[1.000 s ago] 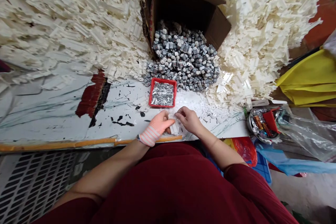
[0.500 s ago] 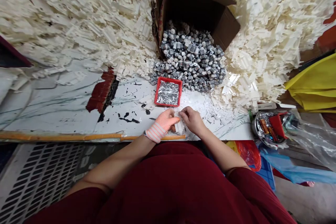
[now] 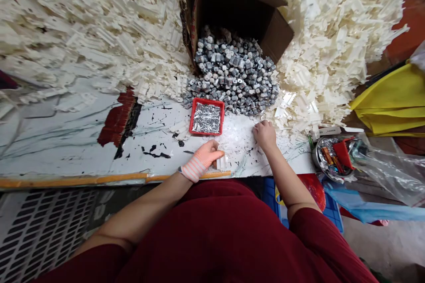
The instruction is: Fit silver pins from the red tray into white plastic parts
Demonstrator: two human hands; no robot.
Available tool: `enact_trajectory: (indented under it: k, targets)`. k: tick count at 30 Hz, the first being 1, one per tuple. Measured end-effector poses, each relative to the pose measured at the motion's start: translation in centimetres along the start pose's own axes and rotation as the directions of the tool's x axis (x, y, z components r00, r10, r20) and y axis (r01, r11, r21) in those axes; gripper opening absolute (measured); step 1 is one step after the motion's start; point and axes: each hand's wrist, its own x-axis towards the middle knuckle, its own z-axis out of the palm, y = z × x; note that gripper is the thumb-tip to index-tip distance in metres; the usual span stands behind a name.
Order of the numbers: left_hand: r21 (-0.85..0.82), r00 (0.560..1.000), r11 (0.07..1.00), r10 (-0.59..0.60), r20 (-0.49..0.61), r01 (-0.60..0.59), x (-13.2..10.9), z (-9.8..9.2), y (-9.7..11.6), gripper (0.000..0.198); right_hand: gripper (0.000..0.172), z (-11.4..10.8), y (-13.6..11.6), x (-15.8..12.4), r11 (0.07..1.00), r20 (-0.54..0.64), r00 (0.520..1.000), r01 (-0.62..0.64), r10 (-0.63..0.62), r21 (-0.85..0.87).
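My left hand (image 3: pixel 202 159), in an orange-and-white striped glove, is closed on a white plastic piece (image 3: pixel 222 162) just above the table's front edge. My bare right hand (image 3: pixel 264 134) is down among small clear-white bits (image 3: pixel 237 135) scattered on the table. Its fingers are bent together, and whatever lies under the fingertips is hidden. Beyond my left hand stands a red tray (image 3: pixel 191 117) filled with small shiny metal pins (image 3: pixel 206 118).
A cardboard box (image 3: pixel 279 35) lies on its side, spilling grey-and-white cylindrical parts (image 3: pixel 235 75). Heaps of white plastic pieces (image 3: pixel 99 22) flank it. On the right are a metal bowl (image 3: pixel 318 159) of odds and ends and a yellow cloth-like item (image 3: pixel 392 101).
My right hand has left the white plastic piece and moved right and away from me to the small bits. My left hand still holds the piece. The view has shifted slightly.
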Motion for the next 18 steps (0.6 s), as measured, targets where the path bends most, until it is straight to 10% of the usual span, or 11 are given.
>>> enact_trajectory:
  k: [3,6,9,12,18]
  targets:
    - [-0.006,1.0,1.0,0.009,0.0,-0.009,0.2,-0.1,-0.3,0.029,0.02,0.0,0.9,0.7,0.99,0.015,0.999,0.053,-0.051,-0.132]
    - [-0.01,1.0,1.0,0.01,0.001,-0.01,0.2,0.0,-0.3,0.027,0.016,0.5,-0.2,0.4,0.975,-0.01,0.999,0.039,-0.037,0.217]
    - [-0.018,1.0,1.0,0.007,-0.027,-0.007,0.3,0.1,-0.1,0.026,0.02,0.8,-2.7,-0.6,0.645,0.125,0.991,-0.062,-0.052,0.761]
    - [0.007,0.996,1.0,0.028,-0.08,-0.027,0.1,0.2,0.3,0.024,0.029,0.9,-5.7,-2.0,0.354,0.149,0.979,-0.092,-0.139,0.931]
    - [0.027,0.994,0.997,0.07,-0.083,-0.068,-0.5,-0.1,1.0,0.022,0.015,0.6,-8.8,-4.2,0.58,-0.1,0.952,0.257,-0.288,0.773]
